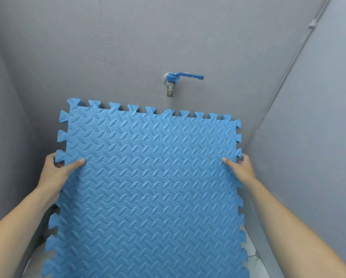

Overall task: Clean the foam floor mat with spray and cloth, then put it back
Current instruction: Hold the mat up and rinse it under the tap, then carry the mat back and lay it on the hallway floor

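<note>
A blue foam floor mat with a leaf-pattern surface and jigsaw edges stands nearly upright in front of me, made of interlocked tiles. My left hand grips its left edge, thumb on the front face. On the opposite edge my right hand holds it at about the same height, thumb on the front. The mat's lower part runs out of the frame. No spray bottle or cloth is in view.
A blue-handled metal tap sticks out of the grey wall just above the mat's top edge. Grey walls close in on the left and right. A strip of pale floor shows at the lower right.
</note>
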